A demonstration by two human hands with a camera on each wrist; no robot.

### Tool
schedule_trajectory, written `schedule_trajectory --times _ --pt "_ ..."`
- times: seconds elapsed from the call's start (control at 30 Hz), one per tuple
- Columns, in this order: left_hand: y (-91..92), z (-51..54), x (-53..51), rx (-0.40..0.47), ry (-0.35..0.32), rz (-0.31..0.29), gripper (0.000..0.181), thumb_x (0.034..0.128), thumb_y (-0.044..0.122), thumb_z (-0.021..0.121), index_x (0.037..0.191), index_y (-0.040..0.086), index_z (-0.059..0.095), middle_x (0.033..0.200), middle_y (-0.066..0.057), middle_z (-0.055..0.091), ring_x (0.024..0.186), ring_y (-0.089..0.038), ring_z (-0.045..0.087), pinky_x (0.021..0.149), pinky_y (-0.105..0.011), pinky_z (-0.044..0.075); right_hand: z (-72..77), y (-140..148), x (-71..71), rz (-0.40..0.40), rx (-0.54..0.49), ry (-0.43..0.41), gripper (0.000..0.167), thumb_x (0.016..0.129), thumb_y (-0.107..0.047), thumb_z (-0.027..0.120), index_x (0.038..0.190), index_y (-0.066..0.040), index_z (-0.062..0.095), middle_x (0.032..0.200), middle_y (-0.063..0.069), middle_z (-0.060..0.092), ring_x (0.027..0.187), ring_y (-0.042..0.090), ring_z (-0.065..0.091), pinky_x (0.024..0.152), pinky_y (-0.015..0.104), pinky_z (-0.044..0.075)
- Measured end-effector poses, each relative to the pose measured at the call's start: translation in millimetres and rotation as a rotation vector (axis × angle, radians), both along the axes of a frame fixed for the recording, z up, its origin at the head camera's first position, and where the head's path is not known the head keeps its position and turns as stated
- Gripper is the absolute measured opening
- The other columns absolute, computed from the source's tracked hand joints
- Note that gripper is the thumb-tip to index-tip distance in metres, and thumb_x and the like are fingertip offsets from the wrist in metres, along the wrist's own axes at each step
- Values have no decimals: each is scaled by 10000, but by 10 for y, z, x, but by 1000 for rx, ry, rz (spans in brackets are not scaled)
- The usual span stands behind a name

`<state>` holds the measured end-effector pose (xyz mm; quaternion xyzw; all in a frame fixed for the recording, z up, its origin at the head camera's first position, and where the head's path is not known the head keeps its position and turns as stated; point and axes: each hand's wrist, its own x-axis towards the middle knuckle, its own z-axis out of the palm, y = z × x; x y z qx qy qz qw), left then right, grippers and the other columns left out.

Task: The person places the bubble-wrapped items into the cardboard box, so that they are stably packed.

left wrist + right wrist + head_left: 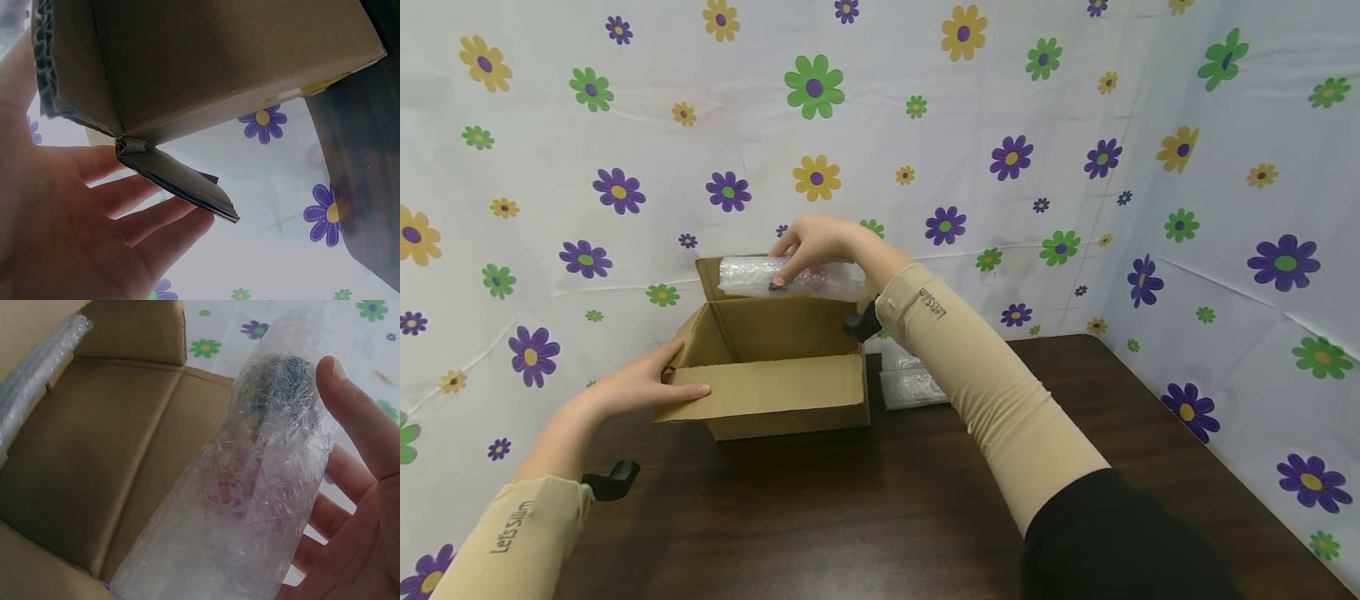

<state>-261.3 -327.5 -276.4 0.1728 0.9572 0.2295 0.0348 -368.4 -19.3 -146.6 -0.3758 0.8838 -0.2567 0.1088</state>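
An open cardboard box [790, 421] stands on the table, its flaps spread. My left hand [636, 385] holds the box at its left front corner, thumb over the front flap. In the left wrist view, the fingers [169, 231] lie against the outside of a folded flap [181, 178]. Above the back of the box, my right hand [820, 242] grips a bubble-wrapped package [745, 275] between thumb and fingers. Through the wrap in the right wrist view, the package [250, 487] shows a dark end and a pinkish middle; its contents are unclear.
More bubble wrap [913, 387] lies on the dark table [820, 517] right of the box, partly behind my right forearm. A strip of bubble wrap [44, 375] shows by the box wall in the right wrist view. A flower-print sheet [880, 125] hangs behind the table.
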Motion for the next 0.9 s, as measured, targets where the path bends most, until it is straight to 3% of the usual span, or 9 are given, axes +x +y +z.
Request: schedule_trajectory --times 0.33,0.6,0.9 --pt "-3 -10 -11 -16 9 8 1037 875 461 678 1482 -146 96 1468 -427 178 1331 -589 192 1043 -683 218 -337 -209 -55 -14 7 -134 500 819 -313 792 1255 -106 660 1313 11 596 1238 194 506 1021 318 418" --pt "-9 -29 -30 -16 23 2 1031 870 433 693 1483 -143 97 1465 -427 189 1330 -584 209 1038 -678 236 -548 -330 -57 -6 117 -20 479 814 -348 791 1218 -114 684 1213 -12 652 1141 144 561 964 273 446" --pt "1 -25 -14 -14 29 4 1032 869 437 693 1471 -164 108 1461 -435 183 1327 -588 204 1043 -675 229 -672 -406 -47 -1 152 3 447 813 -344 793 1185 -112 701 1188 -16 663 1102 131 574 921 247 463"
